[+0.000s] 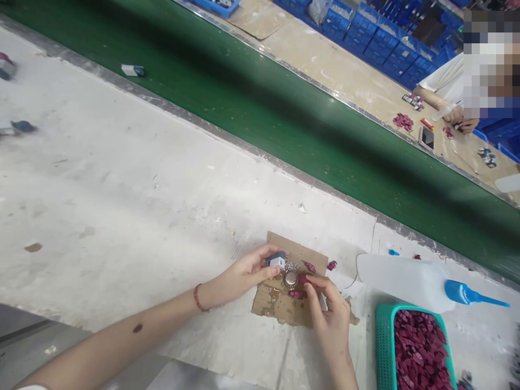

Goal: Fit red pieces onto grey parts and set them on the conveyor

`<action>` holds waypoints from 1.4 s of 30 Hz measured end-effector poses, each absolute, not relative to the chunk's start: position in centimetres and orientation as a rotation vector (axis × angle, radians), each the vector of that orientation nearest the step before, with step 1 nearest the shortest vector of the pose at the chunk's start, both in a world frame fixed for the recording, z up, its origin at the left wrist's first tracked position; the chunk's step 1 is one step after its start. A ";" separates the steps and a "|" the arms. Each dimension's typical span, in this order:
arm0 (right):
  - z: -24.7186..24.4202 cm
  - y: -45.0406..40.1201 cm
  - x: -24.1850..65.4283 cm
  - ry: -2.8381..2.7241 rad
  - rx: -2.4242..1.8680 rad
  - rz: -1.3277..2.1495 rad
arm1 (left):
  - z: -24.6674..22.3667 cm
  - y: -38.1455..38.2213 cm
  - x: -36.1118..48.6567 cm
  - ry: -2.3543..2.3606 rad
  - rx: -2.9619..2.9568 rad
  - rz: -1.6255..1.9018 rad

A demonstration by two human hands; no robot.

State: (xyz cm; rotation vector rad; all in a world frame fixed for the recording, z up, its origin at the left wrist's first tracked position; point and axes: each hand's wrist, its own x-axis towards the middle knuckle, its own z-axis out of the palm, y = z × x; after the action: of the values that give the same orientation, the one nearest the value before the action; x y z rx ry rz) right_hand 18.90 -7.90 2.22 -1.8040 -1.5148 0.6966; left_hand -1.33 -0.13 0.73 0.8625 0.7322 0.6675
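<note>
My left hand grips a small white and dark-blue plastic piece between thumb and fingers, above a piece of cardboard. To its right, my right hand pinches a small maroon plastic part at the fingertips. Between the hands a round bottle cap lies on the cardboard; what it contains is too small to make out. More maroon parts lie around the cap, and wet-looking spots mark the cardboard.
A green basket full of maroon parts stands at lower right, beside a lying squeeze bottle with a blue nozzle. Beyond runs a green conveyor belt carrying a white-and-blue piece. Across it, another person's hands work among small parts.
</note>
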 end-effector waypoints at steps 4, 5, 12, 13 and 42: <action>2.2 -8.1 19.1 -1.238 -1.813 0.912 | 1.2 -0.5 -1.5 0.754 1.104 0.612; 2.3 -8.1 19.1 -1.162 -1.779 0.966 | 1.2 -0.6 -1.6 0.749 1.178 0.617; 3.9 -7.1 17.2 -1.059 -1.464 1.095 | 0.6 -0.7 -1.7 0.614 1.516 0.606; 4.0 -6.9 16.9 -1.067 -1.445 1.107 | 0.5 -0.8 -1.7 0.601 1.541 0.589; 5.0 -7.9 16.8 -1.552 -1.509 1.077 | 0.5 -1.0 -1.6 0.493 1.765 0.360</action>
State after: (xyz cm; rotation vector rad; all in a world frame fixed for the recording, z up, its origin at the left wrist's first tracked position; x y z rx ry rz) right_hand 16.84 -7.91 4.95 -1.5091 -1.5515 1.0772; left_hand -1.60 -1.04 0.54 1.7650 0.4928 0.3596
